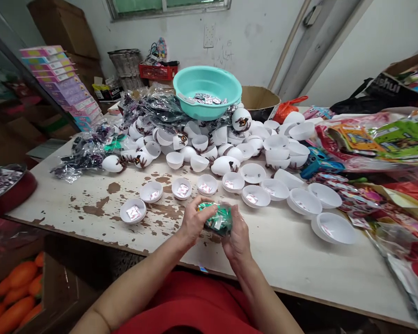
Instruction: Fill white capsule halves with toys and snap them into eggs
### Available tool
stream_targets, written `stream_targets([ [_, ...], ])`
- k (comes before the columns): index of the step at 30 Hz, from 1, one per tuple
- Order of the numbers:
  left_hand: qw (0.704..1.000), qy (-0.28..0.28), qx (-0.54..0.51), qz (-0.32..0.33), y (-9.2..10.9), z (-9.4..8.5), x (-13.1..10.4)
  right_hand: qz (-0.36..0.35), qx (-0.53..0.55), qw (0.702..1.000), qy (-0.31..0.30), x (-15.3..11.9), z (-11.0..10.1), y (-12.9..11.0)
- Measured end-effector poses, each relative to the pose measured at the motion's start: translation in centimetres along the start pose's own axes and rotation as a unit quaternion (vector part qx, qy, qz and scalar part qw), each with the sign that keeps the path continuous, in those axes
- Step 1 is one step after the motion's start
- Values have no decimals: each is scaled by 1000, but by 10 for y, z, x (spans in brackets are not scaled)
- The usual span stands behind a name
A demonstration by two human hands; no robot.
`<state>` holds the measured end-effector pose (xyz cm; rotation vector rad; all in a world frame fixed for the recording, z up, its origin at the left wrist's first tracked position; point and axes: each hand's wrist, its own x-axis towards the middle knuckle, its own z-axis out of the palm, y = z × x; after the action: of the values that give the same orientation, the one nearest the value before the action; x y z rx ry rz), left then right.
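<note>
Between my two hands, just above the front of the table, is a clear plastic packet with green contents. My left hand grips its left side, thumb on top. My right hand closes on its right side, with some fingers hidden behind it. Beyond my hands stretches a row of white plastic half shells; one half shell stands just past the packet with a small printed sachet inside. Farther left, another half shell also holds sachets. Several shells to the right contain sachets too.
A pile of white egg shells with dark printed patterns spreads behind the row. A turquoise basin of sachets stands at the back. Bagged dark items lie left of it, colourful packages at right. A red bowl sits at the left edge.
</note>
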<state>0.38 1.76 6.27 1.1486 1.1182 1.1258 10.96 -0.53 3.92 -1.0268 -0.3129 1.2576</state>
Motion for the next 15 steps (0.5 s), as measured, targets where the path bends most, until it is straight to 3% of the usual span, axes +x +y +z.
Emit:
stream_targets([
  [4, 967, 67, 131, 208, 0, 0, -8, -40, -9, 999, 2, -7, 2, 12],
  [8, 937, 95, 175, 288, -11, 7, -18, -102, -106, 989, 23, -17, 4, 25],
  [11, 942, 81, 160, 283, -19, 6, -19, -124, -203, 971, 38, -18, 7, 25],
  [15, 988, 78, 45, 123, -20, -8, -14, -98, -207, 973, 1, -10, 12, 19],
])
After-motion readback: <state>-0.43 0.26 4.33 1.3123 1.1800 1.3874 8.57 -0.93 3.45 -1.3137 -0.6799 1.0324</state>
